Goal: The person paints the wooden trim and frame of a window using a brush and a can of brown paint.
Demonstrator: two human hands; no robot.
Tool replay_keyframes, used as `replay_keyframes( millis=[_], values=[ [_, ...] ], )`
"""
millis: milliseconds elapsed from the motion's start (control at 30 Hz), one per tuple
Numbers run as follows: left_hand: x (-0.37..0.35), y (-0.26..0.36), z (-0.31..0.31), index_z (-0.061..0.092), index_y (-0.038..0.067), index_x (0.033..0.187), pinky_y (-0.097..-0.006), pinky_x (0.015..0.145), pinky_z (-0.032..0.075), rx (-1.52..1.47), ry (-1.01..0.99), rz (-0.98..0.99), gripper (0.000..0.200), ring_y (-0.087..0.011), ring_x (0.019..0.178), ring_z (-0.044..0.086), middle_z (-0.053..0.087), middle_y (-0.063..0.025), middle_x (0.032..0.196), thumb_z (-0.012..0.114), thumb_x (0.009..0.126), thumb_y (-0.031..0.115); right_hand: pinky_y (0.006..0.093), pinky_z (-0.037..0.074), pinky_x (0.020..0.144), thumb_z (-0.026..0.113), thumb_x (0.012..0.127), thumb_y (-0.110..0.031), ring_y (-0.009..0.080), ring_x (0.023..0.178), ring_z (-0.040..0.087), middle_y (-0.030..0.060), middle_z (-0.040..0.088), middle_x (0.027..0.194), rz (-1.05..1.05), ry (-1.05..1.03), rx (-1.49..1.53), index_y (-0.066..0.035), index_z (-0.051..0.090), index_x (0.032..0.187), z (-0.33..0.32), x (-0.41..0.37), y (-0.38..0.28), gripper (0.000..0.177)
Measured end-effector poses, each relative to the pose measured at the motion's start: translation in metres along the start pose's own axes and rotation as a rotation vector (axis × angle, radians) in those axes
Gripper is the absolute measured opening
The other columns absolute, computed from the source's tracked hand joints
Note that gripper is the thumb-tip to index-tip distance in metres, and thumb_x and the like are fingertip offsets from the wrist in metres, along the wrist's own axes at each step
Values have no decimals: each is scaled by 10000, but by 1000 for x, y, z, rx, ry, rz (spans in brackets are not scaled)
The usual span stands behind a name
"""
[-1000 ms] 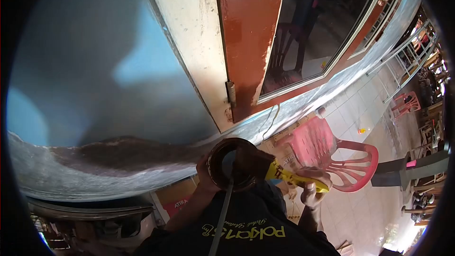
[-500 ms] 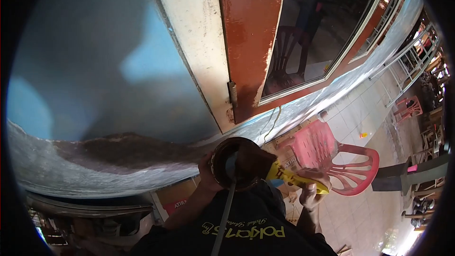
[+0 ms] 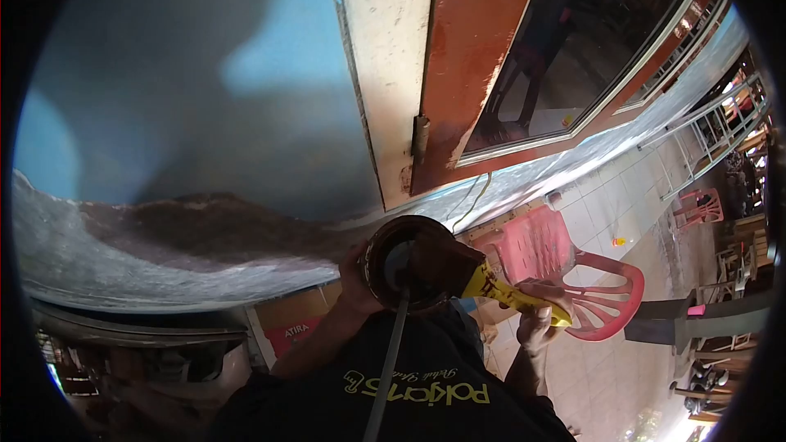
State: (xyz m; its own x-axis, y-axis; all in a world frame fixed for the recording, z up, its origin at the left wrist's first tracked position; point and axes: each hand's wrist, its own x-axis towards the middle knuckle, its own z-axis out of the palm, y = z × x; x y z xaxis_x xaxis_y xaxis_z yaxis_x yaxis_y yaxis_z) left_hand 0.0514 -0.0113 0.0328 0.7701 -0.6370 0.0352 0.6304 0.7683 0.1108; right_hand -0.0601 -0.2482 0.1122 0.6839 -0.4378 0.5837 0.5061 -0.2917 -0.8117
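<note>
My left hand [image 3: 357,280] is wrapped round the outside of a round paint can [image 3: 376,288], whose open mouth faces up. My right hand [image 3: 536,317] grips the yellow handle of a wide paintbrush [image 3: 493,286]. The dark, paint-covered brush head lies over the right part of the can's mouth; how far its tip dips inside is hard to see. A thin grey strip [image 3: 388,368] runs from the can's near rim down across my black shirt.
Ahead are a blue wall [image 3: 286,139], a cream frame [image 3: 385,57] and a red-brown door [image 3: 475,41] with glass. A pink plastic chair [image 3: 536,245] stands to the right. Farther right are a metal ladder [image 3: 704,143] and another chair [image 3: 698,207]. A red box [image 3: 291,334] lies lower left.
The view has shifted, so the door and frame appear farther right. The can sits slightly higher in view, and the brush still overlaps its mouth. Both hands keep their holds.
</note>
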Motion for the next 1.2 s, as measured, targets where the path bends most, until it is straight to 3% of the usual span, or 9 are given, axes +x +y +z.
replay_keyframes(
  millis=[467,567,633,667,733,933,1000,1133,1200],
  values=[
    [6,2,12,470,48,1380,-524,1052,403,-221,-158,-1,585,-348,1259,501,514,-196,1367,398,950,439,352,551,628,573,943,-429,241,652,655,147,651,747,24,-24,-4,43,601,901,2,0,1,475],
    [0,3,10,431,50,1408,-519,1056,402,468,-156,191,599,-341,1270,491,498,-195,1381,392,954,438,354,550,628,563,946,-441,241,653,654,148,650,754,-43,4,-2,43,594,897,7,1,2,488],
    [-2,2,7,400,52,1428,-517,1057,402,430,-167,210,610,-336,1275,487,493,-191,1387,387,955,438,323,523,497,521,965,-452,238,551,618,144,589,714,-53,-51,-39,56,556,925,3,1,6,511],
    [2,-1,7,385,54,1437,-516,1057,403,59,-180,135,615,-333,1275,487,492,-188,1389,385,956,437,307,509,432,500,975,-457,236,499,600,142,559,694,-59,-78,-59,63,536,939,1,2,8,522],
    [5,-1,5,353,58,1455,-515,1055,405,-233,-206,58,628,-329,1276,486,490,-182,1392,381,956,439,305,507,425,496,976,-456,232,494,595,144,557,703,-63,-24,-89,63,534,935,3,0,9,522],
    [2,6,17,387,56,1434,-515,1047,413,879,-136,315,624,-334,1263,497,496,-186,1383,376,952,453,296,512,412,486,977,-459,230,485,595,153,550,716,-87,-52,-110,76,527,930,1,5,8,538],
    [1,5,13,423,49,1408,-520,1042,416,684,-128,255,617,-344,1252,506,502,-193,1374,376,951,461,292,509,406,482,978,-458,230,473,589,155,549,713,-66,-40,-121,79,525,930,0,4,8,541],
    [3,-1,-4,463,41,1377,-531,1029,423,-243,-193,42,616,-364,1226,525,511,-207,1359,378,948,475,285,498,394,472,983,-451,231,437,568,155,546,708,-83,-56,-107,80,520,947,-1,3,13,534],
    [3,0,-3,461,40,1378,-532,1023,427,-259,-218,33,622,-368,1217,530,517,-210,1352,377,947,480,285,496,395,467,985,-449,231,440,566,156,547,722,-57,-41,-72,76,518,960,-1,4,15,528]
  ],
)
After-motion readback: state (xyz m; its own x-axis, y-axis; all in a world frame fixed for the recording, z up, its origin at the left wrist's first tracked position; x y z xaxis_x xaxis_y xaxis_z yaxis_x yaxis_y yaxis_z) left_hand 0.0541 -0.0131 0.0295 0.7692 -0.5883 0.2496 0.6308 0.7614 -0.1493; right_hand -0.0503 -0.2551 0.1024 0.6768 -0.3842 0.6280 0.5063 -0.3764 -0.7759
